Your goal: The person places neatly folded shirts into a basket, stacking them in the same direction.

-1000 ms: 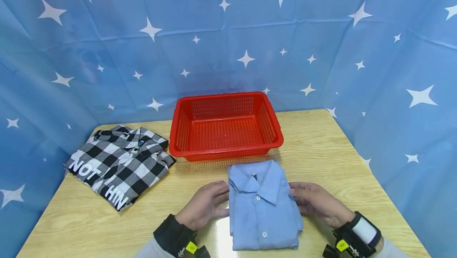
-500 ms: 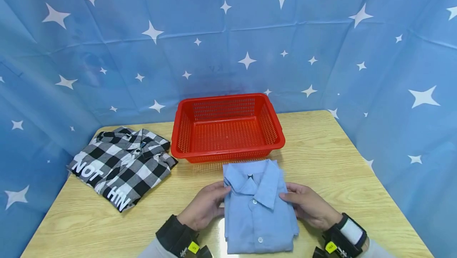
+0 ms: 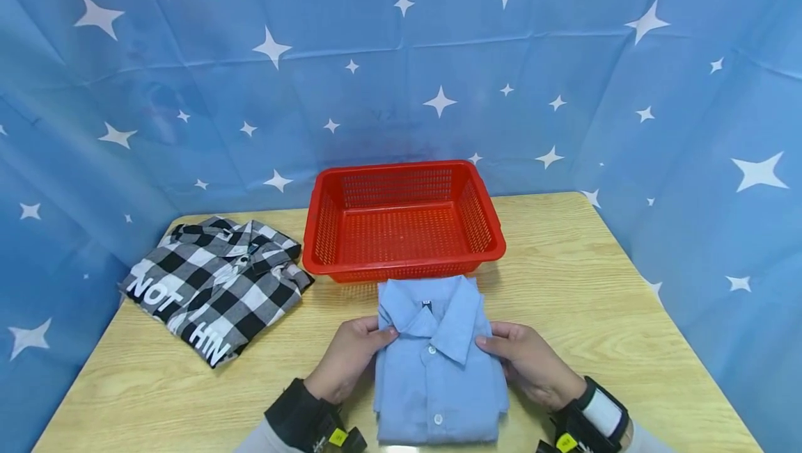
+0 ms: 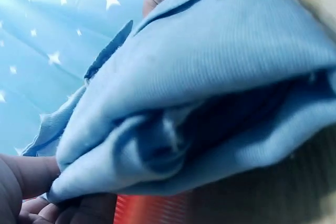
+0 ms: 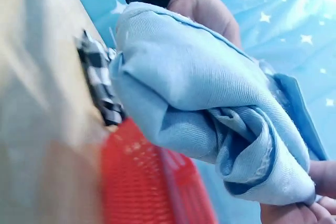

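A folded light-blue button shirt (image 3: 432,369) is held between both hands, collar toward the basket. My left hand (image 3: 351,355) pinches its left edge, thumb on top and fingers underneath. On the opposite edge my right hand (image 3: 529,362) grips it the same way. In the left wrist view the side of the shirt (image 4: 199,61) shows its stacked folds, with the left thumb and fingers (image 4: 31,177) at the corner. From the right wrist, the shirt (image 5: 194,77) appears raised off the table, its rolled layers visible and the right fingers (image 5: 299,213) under its corner.
Just beyond the shirt's collar stands a red plastic basket (image 3: 401,268) with nothing in it. A folded black-and-white checked shirt (image 3: 219,286) with white lettering lies on the left of the wooden table (image 3: 583,286). Behind hangs a blue curtain (image 3: 376,21) with white stars.
The blue shirt has shifted left with both hands. Earlier the hands lay along its sides; now thumbs are on top and fingers beneath its edges.
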`<state>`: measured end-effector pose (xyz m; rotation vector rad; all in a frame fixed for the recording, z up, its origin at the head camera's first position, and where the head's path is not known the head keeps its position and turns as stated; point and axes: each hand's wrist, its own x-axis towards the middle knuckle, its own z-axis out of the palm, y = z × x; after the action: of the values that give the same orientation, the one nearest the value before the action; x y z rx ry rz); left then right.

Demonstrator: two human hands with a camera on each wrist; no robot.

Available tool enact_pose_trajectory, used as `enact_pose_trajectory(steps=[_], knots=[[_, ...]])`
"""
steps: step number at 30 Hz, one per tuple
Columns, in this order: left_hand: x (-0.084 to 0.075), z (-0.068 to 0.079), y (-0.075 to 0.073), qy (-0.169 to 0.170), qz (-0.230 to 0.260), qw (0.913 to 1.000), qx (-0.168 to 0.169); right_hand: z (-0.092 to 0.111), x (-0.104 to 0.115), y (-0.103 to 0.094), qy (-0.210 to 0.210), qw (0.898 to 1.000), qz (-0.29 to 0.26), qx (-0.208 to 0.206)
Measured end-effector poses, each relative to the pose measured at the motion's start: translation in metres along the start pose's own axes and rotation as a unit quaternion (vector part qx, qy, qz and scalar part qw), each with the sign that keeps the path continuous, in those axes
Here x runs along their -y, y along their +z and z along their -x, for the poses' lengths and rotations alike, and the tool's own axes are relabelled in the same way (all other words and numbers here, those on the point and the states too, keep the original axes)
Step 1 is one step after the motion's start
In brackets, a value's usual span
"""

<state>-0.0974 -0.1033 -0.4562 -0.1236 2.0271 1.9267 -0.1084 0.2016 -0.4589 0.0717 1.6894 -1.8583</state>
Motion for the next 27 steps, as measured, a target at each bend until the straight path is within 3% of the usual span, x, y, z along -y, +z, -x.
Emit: enact_pose_trajectory(steps=[6,11,14,19,23,27], knots=[[-0.045,0.019,-0.001,0.025,-0.009,0.9996,-0.005,0.028,0.039,0.005,-0.055,0.997,0.045,0.011],[-0.099,0.011,-0.018,0.054,-0.030,0.9980,-0.012,0.018,0.093,0.013,-0.096,0.994,0.061,0.007],[-0.130,-0.008,-0.035,0.071,-0.068,0.9950,-0.018,-0.001,0.129,0.020,-0.112,0.992,0.065,-0.003],[-0.171,-0.053,-0.058,0.083,-0.101,0.9904,-0.045,-0.045,0.181,0.030,-0.115,0.989,0.083,-0.036],[-0.187,-0.088,-0.070,0.072,-0.106,0.9888,-0.076,-0.088,0.205,0.035,-0.102,0.985,0.117,-0.081],[-0.188,-0.118,-0.073,0.066,-0.119,0.9840,-0.115,-0.121,0.214,0.039,-0.097,0.979,0.134,-0.118]])
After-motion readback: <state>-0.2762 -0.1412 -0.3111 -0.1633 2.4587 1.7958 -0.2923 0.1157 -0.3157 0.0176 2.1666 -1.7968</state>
